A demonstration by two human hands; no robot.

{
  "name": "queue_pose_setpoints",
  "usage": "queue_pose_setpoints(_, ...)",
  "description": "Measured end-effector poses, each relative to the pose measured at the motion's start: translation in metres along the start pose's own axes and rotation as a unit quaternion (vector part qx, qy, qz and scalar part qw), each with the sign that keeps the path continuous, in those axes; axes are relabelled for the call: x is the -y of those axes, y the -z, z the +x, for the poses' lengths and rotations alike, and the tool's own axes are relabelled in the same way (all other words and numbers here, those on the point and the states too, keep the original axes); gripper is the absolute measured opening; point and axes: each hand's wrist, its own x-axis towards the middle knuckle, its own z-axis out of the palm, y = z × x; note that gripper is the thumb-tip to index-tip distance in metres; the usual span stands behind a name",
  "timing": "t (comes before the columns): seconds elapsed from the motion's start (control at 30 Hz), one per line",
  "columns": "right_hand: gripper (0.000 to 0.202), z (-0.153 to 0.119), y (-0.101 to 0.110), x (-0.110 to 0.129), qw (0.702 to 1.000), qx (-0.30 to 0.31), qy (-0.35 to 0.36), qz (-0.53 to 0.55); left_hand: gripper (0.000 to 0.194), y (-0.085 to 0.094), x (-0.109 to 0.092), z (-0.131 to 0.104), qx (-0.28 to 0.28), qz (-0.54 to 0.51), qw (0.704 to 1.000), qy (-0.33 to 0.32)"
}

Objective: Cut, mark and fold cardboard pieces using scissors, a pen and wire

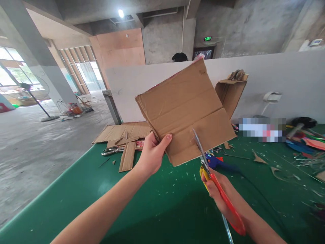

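Observation:
My left hand (155, 150) grips the lower left edge of a brown cardboard sheet (182, 105), thumb on its near face. The sheet is held up tilted above the table, with a crease running across it. In my right hand (218, 189) is a pair of scissors (224, 200) with red and yellow handles. One blade lies over the sheet's near face at its lower edge, and the other blade is mostly hidden behind the cardboard. My right fingers are wrapped round the handles, partly out of sight.
A green table (152, 203) bears scraps. Cardboard strips (128, 156) and metal scissors (111, 150) lie left. A blue glue gun (215, 162) sits behind my right hand. Farther back stand a cardboard box (235, 96) and a white partition (266, 74); a person's hair (179, 57) shows above it.

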Motion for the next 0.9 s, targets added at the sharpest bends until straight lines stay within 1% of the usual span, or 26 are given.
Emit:
queue_pose_setpoints(0.13,0.04,0.0,0.001,0.0,0.999,0.005,-0.014,-0.031,0.024,0.001,0.001,-0.001,0.009,0.006,1.0,0.006)
queue_pose_setpoints(0.2,0.039,-0.001,0.002,0.001,0.998,-0.002,-0.017,-0.061,0.025,0.0,-0.001,-0.002,0.015,0.009,1.0,0.004)
queue_pose_setpoints(0.3,0.039,-0.003,0.003,0.001,0.993,-0.044,-0.002,-0.111,0.025,-0.002,-0.006,-0.003,0.022,0.009,1.0,0.007)
queue_pose_setpoints(0.37,0.04,-0.003,0.004,0.0,0.987,-0.073,0.021,-0.14,0.024,-0.004,-0.011,-0.003,0.027,0.009,1.0,0.008)
queue_pose_setpoints(0.4,0.041,-0.003,0.005,-0.001,0.985,-0.076,0.038,-0.147,0.024,-0.005,-0.014,-0.003,0.027,0.01,1.0,0.008)
queue_pose_setpoints(0.43,0.041,-0.003,0.005,-0.002,0.985,-0.071,0.058,-0.149,0.024,-0.006,-0.016,-0.004,0.026,0.01,1.0,0.009)
queue_pose_setpoints(0.53,0.043,-0.002,0.006,-0.006,0.986,-0.028,0.112,-0.119,0.025,-0.007,-0.022,-0.003,0.014,0.012,1.0,0.013)
queue_pose_setpoints(0.63,0.041,-0.001,0.005,-0.009,0.987,-0.016,0.133,-0.089,0.026,-0.007,-0.024,-0.002,0.012,0.022,1.0,0.015)
queue_pose_setpoints(0.7,0.04,-0.002,0.003,-0.01,0.988,-0.014,0.127,-0.081,0.025,-0.005,-0.023,-0.001,0.018,0.034,0.999,0.01)
queue_pose_setpoints(0.77,0.04,-0.002,-0.001,-0.01,0.991,-0.009,0.105,-0.084,0.024,-0.003,-0.021,-0.001,0.029,0.046,0.999,0.003)
queue_pose_setpoints(0.9,0.04,-0.003,-0.006,-0.01,0.991,-0.017,0.072,-0.114,0.025,-0.001,-0.02,-0.001,0.047,0.058,0.997,0.0)
